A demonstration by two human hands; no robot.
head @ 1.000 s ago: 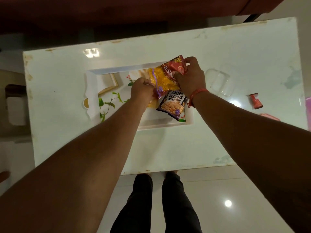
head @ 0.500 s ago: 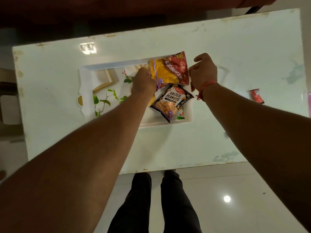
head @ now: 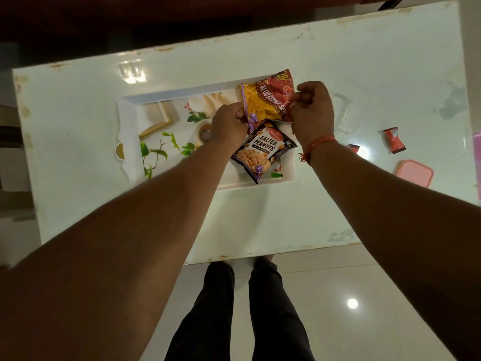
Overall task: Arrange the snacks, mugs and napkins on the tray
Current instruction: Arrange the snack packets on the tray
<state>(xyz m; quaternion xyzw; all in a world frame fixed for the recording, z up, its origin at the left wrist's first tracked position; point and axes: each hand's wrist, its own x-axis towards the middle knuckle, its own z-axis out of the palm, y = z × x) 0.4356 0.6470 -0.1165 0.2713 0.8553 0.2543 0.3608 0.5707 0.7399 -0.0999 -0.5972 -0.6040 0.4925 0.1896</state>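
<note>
On tray [head: 125, 126]: 2 snack pkts [head: 263, 105], 2 hands [head: 229, 123].

A home living area: a glossy white worktop [head: 338, 61] with chipped edges stands on polished floor tiles [head: 364, 295], bearing a floral serving tray [head: 125, 142], packaged snacks [head: 263, 155] and a pink lidded container [head: 413, 175].

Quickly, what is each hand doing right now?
Left hand: grips the left edge of the aloo bhujia packet.
Right hand: pinches the same packet's right edge.
</note>
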